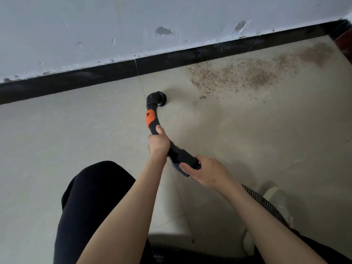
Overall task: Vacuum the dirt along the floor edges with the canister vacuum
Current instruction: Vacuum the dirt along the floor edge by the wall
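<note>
Black wand (pixel 152 119) points toward baseboard (pixel 76 82), brush (pixel 164 101) rightward.

The hose (pixel 266 202) passes behind the right forearm and leaves the bottom edge; the brush (pixel 165 101) bristles are partly hidden behind the nozzle.

Both bare forearms reach forward from the bottom of the view, converging; the left hand (pixel 158 142) sits ahead of the right, fingers wrapped around the vacuum wand (pixel 152 119), thumb lying along its top; the right hand (pixel 206 173) is behind and to the right of it, knuckles up, thumb and fingers curled round the wand's rear end.
</note>
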`<action>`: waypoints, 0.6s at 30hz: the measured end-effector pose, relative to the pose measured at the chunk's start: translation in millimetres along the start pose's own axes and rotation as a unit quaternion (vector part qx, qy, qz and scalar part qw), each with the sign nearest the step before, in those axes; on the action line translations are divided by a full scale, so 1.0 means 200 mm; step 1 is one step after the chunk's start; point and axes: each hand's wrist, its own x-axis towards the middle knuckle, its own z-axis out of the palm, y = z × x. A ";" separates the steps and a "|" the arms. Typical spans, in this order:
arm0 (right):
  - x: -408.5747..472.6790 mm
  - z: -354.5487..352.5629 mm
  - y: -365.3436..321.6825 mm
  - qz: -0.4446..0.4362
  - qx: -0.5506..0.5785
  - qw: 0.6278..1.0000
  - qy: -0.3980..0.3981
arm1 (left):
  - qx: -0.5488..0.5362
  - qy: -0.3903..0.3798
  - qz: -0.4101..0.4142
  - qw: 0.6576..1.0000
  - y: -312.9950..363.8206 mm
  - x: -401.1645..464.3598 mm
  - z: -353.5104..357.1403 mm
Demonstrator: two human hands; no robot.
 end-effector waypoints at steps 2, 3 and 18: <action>-0.01 0.01 -0.01 -0.007 -0.007 1.000 0.002 | -0.009 0.010 -0.004 1.000 -0.04 0.00 -0.02; -0.01 0.01 -0.01 -0.009 -0.009 1.000 0.005 | -0.017 0.012 -0.006 1.000 -0.05 0.00 -0.03; -0.04 0.06 0.18 -0.115 0.007 0.991 -0.070 | -0.057 0.145 -0.030 0.987 -0.27 -0.17 -0.03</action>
